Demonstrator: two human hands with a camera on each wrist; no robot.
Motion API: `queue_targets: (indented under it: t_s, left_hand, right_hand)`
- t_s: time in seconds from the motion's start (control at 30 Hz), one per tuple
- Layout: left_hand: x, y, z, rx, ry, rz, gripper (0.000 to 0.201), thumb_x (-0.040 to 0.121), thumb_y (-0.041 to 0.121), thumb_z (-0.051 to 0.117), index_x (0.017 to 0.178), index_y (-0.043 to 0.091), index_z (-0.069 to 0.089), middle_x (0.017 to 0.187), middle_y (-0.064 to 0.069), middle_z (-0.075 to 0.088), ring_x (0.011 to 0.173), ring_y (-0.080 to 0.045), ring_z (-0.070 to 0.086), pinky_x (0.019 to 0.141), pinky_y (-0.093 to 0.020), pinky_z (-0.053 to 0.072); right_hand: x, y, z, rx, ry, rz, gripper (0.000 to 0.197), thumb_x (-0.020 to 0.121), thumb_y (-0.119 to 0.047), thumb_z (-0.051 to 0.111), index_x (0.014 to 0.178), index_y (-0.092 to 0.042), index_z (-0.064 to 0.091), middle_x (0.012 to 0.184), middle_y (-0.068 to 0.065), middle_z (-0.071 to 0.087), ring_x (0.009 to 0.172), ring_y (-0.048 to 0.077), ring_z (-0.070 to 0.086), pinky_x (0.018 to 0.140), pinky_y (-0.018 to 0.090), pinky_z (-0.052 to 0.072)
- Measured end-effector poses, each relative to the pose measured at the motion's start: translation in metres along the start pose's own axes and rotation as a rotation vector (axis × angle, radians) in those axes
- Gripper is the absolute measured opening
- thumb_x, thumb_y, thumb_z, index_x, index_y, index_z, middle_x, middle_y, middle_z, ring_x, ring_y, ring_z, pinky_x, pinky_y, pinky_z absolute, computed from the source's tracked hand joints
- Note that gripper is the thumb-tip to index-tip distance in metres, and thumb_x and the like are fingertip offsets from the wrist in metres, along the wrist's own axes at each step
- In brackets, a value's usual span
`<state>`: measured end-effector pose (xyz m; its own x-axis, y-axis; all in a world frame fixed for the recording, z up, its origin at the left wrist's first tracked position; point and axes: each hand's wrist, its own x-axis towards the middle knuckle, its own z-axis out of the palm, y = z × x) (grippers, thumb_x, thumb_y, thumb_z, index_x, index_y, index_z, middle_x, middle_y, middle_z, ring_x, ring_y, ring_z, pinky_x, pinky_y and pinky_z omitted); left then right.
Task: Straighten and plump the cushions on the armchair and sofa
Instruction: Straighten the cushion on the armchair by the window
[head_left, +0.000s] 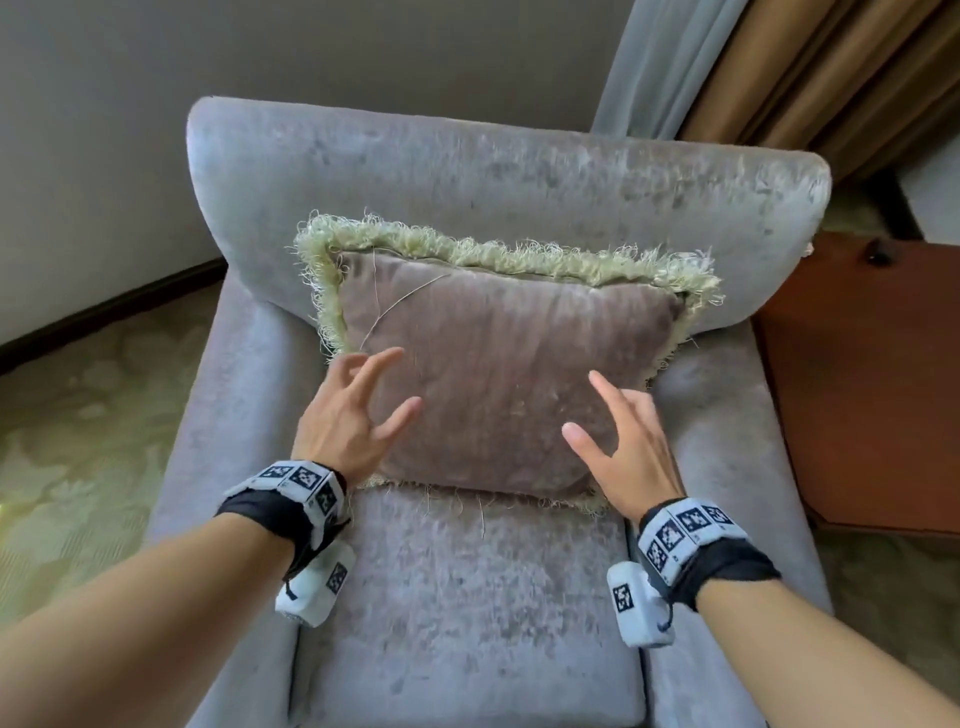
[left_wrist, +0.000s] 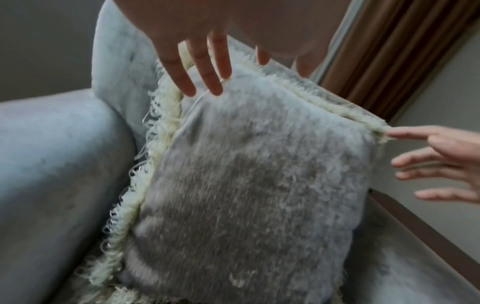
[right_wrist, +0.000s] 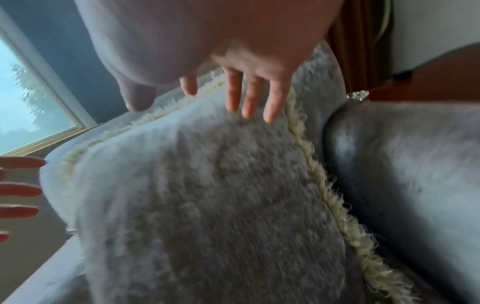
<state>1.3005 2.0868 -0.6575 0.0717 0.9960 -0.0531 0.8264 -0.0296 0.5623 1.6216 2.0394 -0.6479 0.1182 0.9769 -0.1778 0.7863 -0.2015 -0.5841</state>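
The cushion (head_left: 498, 374) leans against the armchair (head_left: 467, 171) back, its fringed top edge slanting down to the right. The left hand (head_left: 345, 415) and right hand (head_left: 623, 441) hover at its near corners, fingers spread apart, holding nothing; contact with the fabric is unclear. Best bet here: take both side edges evenly, squeeze inward to puff the filling, then level the top. A wooden side table (head_left: 857, 374) sits right, curtains (head_left: 779, 78) beyond.

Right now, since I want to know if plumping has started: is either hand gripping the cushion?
No: in the head view the left hand and right hand are spread open before the cushion, grasping nothing.
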Motion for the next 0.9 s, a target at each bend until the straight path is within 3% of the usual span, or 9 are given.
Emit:
queue_targets:
  t_s: [0.13, 0.3, 0.43, 0.5, 0.57, 0.63, 0.67, 0.77, 0.9]
  left_hand:
    - [0.035, -0.039, 0.050, -0.182, 0.224, -0.101, 0.066, 0.084, 0.053, 0.069, 0.144, 0.041, 0.046, 0.143, -0.008, 0.033, 0.120, -0.014, 0.042, 0.101, -0.031, 0.042]
    - [0.062, -0.070, 0.099, -0.394, 0.401, -0.171, 0.080, 0.082, 0.045, 0.075, 0.151, 0.039, 0.035, 0.148, -0.013, 0.024, 0.127, -0.005, 0.031, 0.110, -0.010, 0.023]
    - [0.074, -0.084, 0.119, -0.474, 0.440, -0.145, 0.090, 0.081, 0.047, 0.070, 0.158, 0.034, 0.025, 0.150, 0.009, 0.033, 0.139, 0.002, 0.032, 0.113, -0.007, 0.020]
    - [0.079, -0.082, 0.124, -0.522, 0.424, -0.144, 0.087, 0.083, 0.042, 0.070, 0.157, 0.036, 0.024, 0.148, 0.030, 0.035, 0.132, 0.018, 0.036, 0.111, -0.006, 0.024]
    - [0.082, -0.078, 0.129, -0.536, 0.406, -0.135, 0.083, 0.087, 0.036, 0.070, 0.156, 0.035, 0.024, 0.139, 0.043, 0.035, 0.121, 0.029, 0.039, 0.106, -0.002, 0.027]
    - [0.080, -0.076, 0.134, -0.552, 0.420, -0.128, 0.081, 0.089, 0.035, 0.070, 0.156, 0.030, 0.025, 0.136, 0.043, 0.037, 0.119, 0.030, 0.040, 0.104, -0.002, 0.028]
    - [0.079, -0.076, 0.136, -0.573, 0.438, -0.126, 0.080, 0.089, 0.035, 0.070, 0.156, 0.028, 0.026, 0.138, 0.039, 0.039, 0.121, 0.027, 0.041, 0.105, -0.004, 0.028]
    - [0.070, -0.074, 0.136, -0.615, 0.497, -0.114, 0.077, 0.089, 0.042, 0.067, 0.153, 0.021, 0.031, 0.147, 0.019, 0.044, 0.132, 0.012, 0.043, 0.112, -0.014, 0.031]
    - [0.058, -0.058, 0.129, -0.633, 0.493, -0.301, 0.054, 0.090, 0.058, 0.055, 0.136, 0.037, 0.035, 0.129, 0.023, 0.048, 0.109, 0.006, 0.057, 0.097, -0.015, 0.039]
  right_hand:
    - [0.037, 0.051, 0.049, 0.098, 0.259, 0.005, 0.085, 0.086, -0.057, 0.063, 0.158, -0.038, 0.022, 0.148, 0.009, 0.022, 0.136, 0.018, 0.029, 0.108, 0.027, 0.026]
    - [0.074, 0.096, 0.094, 0.221, 0.468, -0.024, 0.093, 0.084, -0.061, 0.058, 0.160, -0.027, 0.017, 0.150, 0.026, 0.021, 0.143, 0.031, 0.024, 0.114, 0.025, 0.020]
    - [0.097, 0.108, 0.112, 0.255, 0.527, -0.091, 0.095, 0.088, -0.064, 0.057, 0.160, -0.017, 0.015, 0.149, 0.029, 0.026, 0.144, 0.036, 0.029, 0.117, 0.027, 0.021]
    - [0.105, 0.111, 0.118, 0.253, 0.555, -0.124, 0.095, 0.091, -0.064, 0.054, 0.160, -0.012, 0.015, 0.153, 0.024, 0.026, 0.146, 0.026, 0.027, 0.118, 0.023, 0.018]
    - [0.110, 0.113, 0.122, 0.262, 0.593, -0.158, 0.094, 0.094, -0.056, 0.056, 0.158, -0.001, 0.017, 0.149, 0.008, 0.026, 0.143, -0.003, 0.022, 0.115, 0.011, 0.014]
    - [0.115, 0.113, 0.124, 0.266, 0.632, -0.191, 0.088, 0.095, -0.042, 0.059, 0.155, 0.009, 0.020, 0.139, -0.010, 0.024, 0.129, -0.030, 0.016, 0.110, 0.003, 0.015]
    - [0.117, 0.112, 0.123, 0.273, 0.644, -0.213, 0.086, 0.095, -0.038, 0.060, 0.153, 0.012, 0.021, 0.135, -0.017, 0.022, 0.126, -0.034, 0.015, 0.108, 0.002, 0.017]
    - [0.117, 0.102, 0.113, 0.299, 0.669, -0.272, 0.093, 0.094, -0.050, 0.059, 0.154, 0.010, 0.022, 0.140, -0.019, 0.023, 0.132, -0.025, 0.020, 0.113, 0.011, 0.022]
    - [0.109, 0.068, 0.079, 0.256, 0.623, -0.355, 0.102, 0.088, -0.071, 0.052, 0.156, 0.000, 0.026, 0.152, 0.011, 0.036, 0.139, -0.002, 0.025, 0.114, 0.009, 0.013]
